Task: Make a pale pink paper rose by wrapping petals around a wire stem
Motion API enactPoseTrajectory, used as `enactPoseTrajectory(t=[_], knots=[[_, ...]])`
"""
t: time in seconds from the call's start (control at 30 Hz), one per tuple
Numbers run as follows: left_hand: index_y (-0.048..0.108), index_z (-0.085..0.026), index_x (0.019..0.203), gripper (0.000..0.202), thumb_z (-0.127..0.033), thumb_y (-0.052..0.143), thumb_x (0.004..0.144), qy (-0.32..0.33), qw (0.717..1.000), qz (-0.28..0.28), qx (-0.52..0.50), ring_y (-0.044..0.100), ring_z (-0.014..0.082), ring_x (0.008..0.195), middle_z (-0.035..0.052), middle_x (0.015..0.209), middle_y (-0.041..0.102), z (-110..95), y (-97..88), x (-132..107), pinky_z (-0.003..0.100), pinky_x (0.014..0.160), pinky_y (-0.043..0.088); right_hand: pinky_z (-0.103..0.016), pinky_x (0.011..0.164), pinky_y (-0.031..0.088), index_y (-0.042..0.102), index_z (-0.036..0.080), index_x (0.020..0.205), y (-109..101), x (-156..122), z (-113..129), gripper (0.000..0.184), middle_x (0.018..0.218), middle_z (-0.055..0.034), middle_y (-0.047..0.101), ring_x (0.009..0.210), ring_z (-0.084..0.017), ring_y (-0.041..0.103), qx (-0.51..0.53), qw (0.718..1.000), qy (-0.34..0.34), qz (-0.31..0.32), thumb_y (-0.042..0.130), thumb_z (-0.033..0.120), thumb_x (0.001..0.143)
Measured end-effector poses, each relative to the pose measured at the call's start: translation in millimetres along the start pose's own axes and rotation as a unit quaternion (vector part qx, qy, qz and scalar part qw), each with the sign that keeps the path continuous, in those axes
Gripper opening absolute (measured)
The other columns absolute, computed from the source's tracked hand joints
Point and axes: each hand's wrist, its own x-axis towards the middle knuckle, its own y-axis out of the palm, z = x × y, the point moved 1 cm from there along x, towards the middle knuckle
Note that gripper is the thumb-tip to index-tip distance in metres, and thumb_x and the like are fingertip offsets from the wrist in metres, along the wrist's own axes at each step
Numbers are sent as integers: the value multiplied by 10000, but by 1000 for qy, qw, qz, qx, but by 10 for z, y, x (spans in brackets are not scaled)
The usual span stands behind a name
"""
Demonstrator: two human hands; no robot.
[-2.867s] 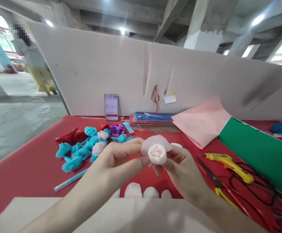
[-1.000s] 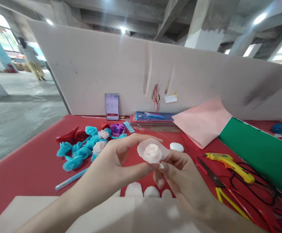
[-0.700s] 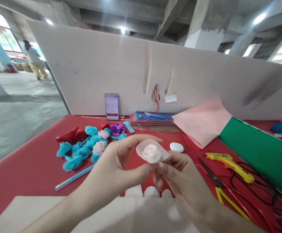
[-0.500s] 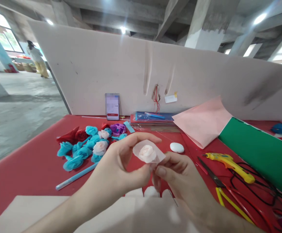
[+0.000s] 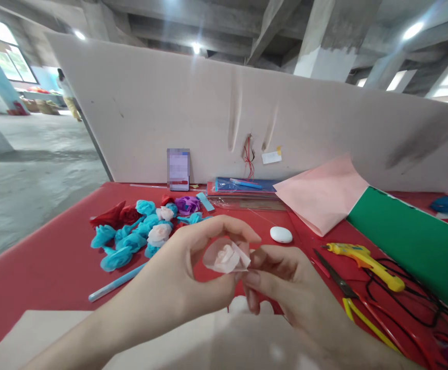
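A small pale pink paper rose [image 5: 226, 256] is held above the red table [image 5: 46, 267] between both my hands. My left hand [image 5: 193, 267] curls round its left side, thumb below and forefinger arched over the top. My right hand [image 5: 281, 280] pinches the outer petal and base from the right, fingers closed. White cut petals [image 5: 241, 304] lie on the table just below my hands, partly hidden.
A heap of finished blue, red, white and purple paper roses [image 5: 139, 228] lies at left with a blue stick [image 5: 115, 282]. At right are scissors [image 5: 347, 298], a yellow glue gun [image 5: 366, 262] with black cable, pink [image 5: 320, 192] and green [image 5: 412, 241] sheets, and a white oval object [image 5: 281, 234].
Both hands have lowered the rose and drawn it slightly left and nearer to me. The rose now tilts leftward. A person in the far left background has walked further away.
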Motion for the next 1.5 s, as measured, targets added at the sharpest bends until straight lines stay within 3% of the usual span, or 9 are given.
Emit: enactPoseTrajectory(t=[0.13, 0.3, 0.43, 0.57, 0.8, 1.17, 1.5], knots=[[566, -355, 976, 424, -16, 569, 721, 32, 996, -22, 83, 612, 85, 815, -92, 859, 601, 0, -35, -27, 96, 669, 507, -127, 456, 390, 653, 150, 663, -1, -3, 6, 89, 511, 46, 598, 460, -34, 510, 11, 1000, 21, 4, 710, 148, 731], [523, -395, 1041, 300, -236, 599, 799, 11, 991, -38, 130, 613, 142, 970, -78, 1020, 600, 30, -39, -65, 123, 647, 531, -139, 457, 412, 630, 147, 638, 17, -36, 24, 129, 499, 40, 586, 457, -45, 506, -11, 1000, 1, -17, 689, 185, 745], [487, -437, 1095, 330, -377, 616, 797, 14, 983, -85, 161, 613, 152, 968, -84, 1032, 607, 37, -19, -54, 183, 730, 533, -130, 450, 406, 619, 150, 614, 47, -56, 47, 131, 500, 44, 577, 448, -41, 503, -34, 997, -16, -60, 683, 162, 728], [522, -405, 1066, 304, -351, 626, 786, 28, 978, -121, 170, 632, 157, 876, -69, 942, 626, 22, 0, -44, 223, 709, 522, -132, 431, 406, 626, 159, 618, 66, -48, 61, 119, 498, 49, 571, 428, -44, 490, -47, 996, -31, -73, 712, 177, 698], [555, -358, 996, 205, -312, 596, 801, 32, 978, -112, 172, 626, 169, 808, -59, 859, 649, -23, -19, -62, 262, 676, 495, -140, 425, 417, 658, 164, 649, 59, -32, 43, 101, 481, 47, 575, 411, -44, 487, -35, 997, -21, -59, 710, 216, 718], [576, -342, 873, 240, -138, 539, 753, 53, 981, -71, 170, 584, 115, 704, -77, 746, 576, -10, 0, -84, 206, 587, 443, -126, 400, 421, 673, 152, 644, 90, -39, 66, 111, 511, 33, 578, 438, -54, 505, -26, 999, 3, -43, 771, 205, 646], [571, -273, 846, 254, -54, 532, 723, 97, 984, -12, 148, 540, 134, 659, -35, 726, 569, -53, -39, -54, 247, 595, 442, -139, 394, 444, 660, 122, 723, 61, -85, 15, 187, 534, 28, 547, 433, -49, 497, 16, 999, 42, 19, 694, 301, 765]])
